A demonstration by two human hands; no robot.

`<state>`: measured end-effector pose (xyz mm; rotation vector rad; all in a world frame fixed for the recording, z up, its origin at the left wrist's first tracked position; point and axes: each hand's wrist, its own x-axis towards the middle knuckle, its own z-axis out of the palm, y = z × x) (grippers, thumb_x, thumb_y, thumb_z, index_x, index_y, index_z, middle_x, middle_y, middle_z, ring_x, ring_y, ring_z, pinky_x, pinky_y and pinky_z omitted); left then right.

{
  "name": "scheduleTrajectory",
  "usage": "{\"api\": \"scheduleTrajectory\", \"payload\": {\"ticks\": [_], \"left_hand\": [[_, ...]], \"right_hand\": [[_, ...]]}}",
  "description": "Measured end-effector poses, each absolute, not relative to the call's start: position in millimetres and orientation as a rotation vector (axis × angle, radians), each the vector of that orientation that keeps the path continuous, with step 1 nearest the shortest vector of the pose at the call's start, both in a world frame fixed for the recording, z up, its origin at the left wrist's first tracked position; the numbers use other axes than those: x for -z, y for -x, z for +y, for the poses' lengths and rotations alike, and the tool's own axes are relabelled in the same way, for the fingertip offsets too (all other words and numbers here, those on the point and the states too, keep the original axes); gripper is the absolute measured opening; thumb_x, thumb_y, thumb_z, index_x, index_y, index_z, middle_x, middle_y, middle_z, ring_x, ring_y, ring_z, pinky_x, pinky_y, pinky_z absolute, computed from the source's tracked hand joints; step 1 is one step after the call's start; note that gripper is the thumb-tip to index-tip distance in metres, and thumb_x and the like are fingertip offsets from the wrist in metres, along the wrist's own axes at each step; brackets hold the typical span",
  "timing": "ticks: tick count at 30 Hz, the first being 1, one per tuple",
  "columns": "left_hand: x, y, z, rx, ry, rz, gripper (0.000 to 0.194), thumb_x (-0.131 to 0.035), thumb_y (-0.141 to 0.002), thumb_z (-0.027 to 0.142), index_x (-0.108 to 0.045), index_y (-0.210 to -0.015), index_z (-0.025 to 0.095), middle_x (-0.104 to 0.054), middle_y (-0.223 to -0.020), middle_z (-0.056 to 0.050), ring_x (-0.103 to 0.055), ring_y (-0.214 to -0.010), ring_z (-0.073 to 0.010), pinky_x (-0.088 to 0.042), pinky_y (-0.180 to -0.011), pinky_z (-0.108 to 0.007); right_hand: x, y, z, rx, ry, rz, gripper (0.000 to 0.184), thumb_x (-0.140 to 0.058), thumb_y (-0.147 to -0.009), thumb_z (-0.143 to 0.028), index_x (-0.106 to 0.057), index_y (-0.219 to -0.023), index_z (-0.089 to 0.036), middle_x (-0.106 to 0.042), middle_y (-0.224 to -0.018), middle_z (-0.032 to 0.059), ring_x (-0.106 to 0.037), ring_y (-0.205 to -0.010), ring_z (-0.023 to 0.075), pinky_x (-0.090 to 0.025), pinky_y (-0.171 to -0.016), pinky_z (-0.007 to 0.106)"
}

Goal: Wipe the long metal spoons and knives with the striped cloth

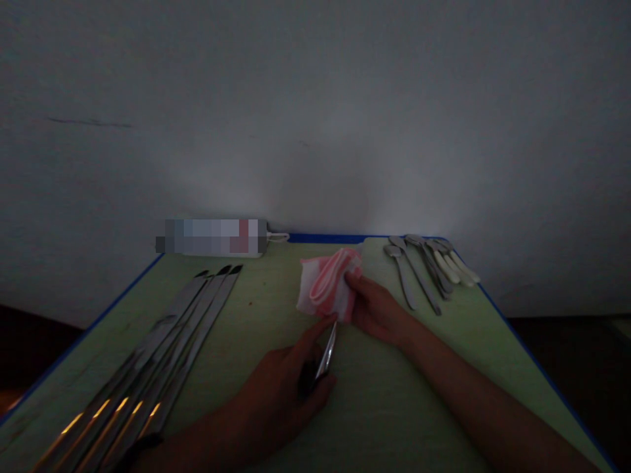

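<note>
My right hand (377, 309) is closed on a folded pink-and-white cloth (330, 286) at the middle of the table. In my left hand (290, 381) is a shiny metal piece of cutlery (327, 351). Its far end meets the lower edge of the cloth and is hidden there, so its exact kind does not show. The left index fingertip touches the cloth's lower edge. Several table knives (187, 335) lie side by side to the left of my left hand. Beyond my right hand several spoons (405, 276) rest at the far right.
The pale green table (256, 289) has a blue edge (325, 238) and stands against a grey wall (335, 118). A blurred-out flat package (217, 238) with a white loop lies at the back left. Cutlery with white handles (448, 266) lies by the right edge.
</note>
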<state>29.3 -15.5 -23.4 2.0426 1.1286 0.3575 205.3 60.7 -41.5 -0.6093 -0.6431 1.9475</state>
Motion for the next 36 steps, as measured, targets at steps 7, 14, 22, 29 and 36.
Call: {"api": "scheduleTrajectory", "payload": {"ticks": [7, 14, 22, 29, 36], "left_hand": [[26.8, -28.7, -15.3, -0.376, -2.07, 1.119, 0.067, -0.046, -0.084, 0.022, -0.009, -0.14, 0.028, -0.061, -0.075, 0.004, -0.056, -0.061, -0.0135, -0.042, -0.057, -0.025], [27.6, -28.3, -16.1, -0.377, -2.062, 1.115, 0.066, -0.046, -0.084, 0.021, -0.01, -0.139, 0.03, -0.06, -0.075, 0.005, -0.056, -0.06, -0.0126, -0.04, -0.056, -0.024], [25.0, -28.9, -15.8, -0.381, -2.089, 1.11, 0.067, -0.046, -0.083, 0.02, -0.01, -0.14, 0.027, -0.061, -0.073, 0.004, -0.056, -0.06, -0.0136, -0.041, -0.056, -0.024], [25.1, -29.2, -15.6, -0.368, -2.067, 1.125, 0.068, -0.046, -0.085, 0.021, -0.009, -0.14, 0.029, -0.06, -0.073, 0.005, -0.055, -0.059, -0.0124, -0.04, -0.056, -0.023], [26.5, -29.1, -15.9, -0.379, -2.089, 1.127, 0.068, -0.047, -0.083, 0.021, -0.01, -0.14, 0.028, -0.061, -0.073, 0.004, -0.055, -0.059, -0.0131, -0.041, -0.056, -0.024]], "right_hand": [[43.4, -206.2, 60.8, -1.953, 0.616, -0.672, 0.026, -0.059, -0.08, -0.029, -0.057, -0.101, -0.014, -0.067, -0.095, 0.0073, -0.06, -0.095, 0.0181, -0.045, -0.092, 0.035], [45.8, -206.9, 61.3, -1.951, 0.609, -0.658, 0.022, -0.056, -0.082, -0.026, -0.057, -0.099, -0.013, -0.067, -0.091, 0.0063, -0.061, -0.089, 0.017, -0.045, -0.09, 0.034], [42.1, -206.2, 60.7, -1.951, 0.629, -0.664, 0.025, -0.06, -0.079, -0.027, -0.057, -0.099, -0.013, -0.067, -0.092, 0.0071, -0.06, -0.093, 0.0179, -0.045, -0.091, 0.034], [43.0, -205.6, 60.3, -1.945, 0.617, -0.657, 0.025, -0.06, -0.078, -0.028, -0.058, -0.098, -0.013, -0.067, -0.092, 0.0061, -0.061, -0.092, 0.0175, -0.045, -0.091, 0.034], [40.6, -205.8, 60.0, -1.956, 0.641, -0.666, 0.025, -0.06, -0.079, -0.028, -0.058, -0.1, -0.013, -0.067, -0.091, 0.0064, -0.061, -0.092, 0.0178, -0.046, -0.09, 0.035]]}}
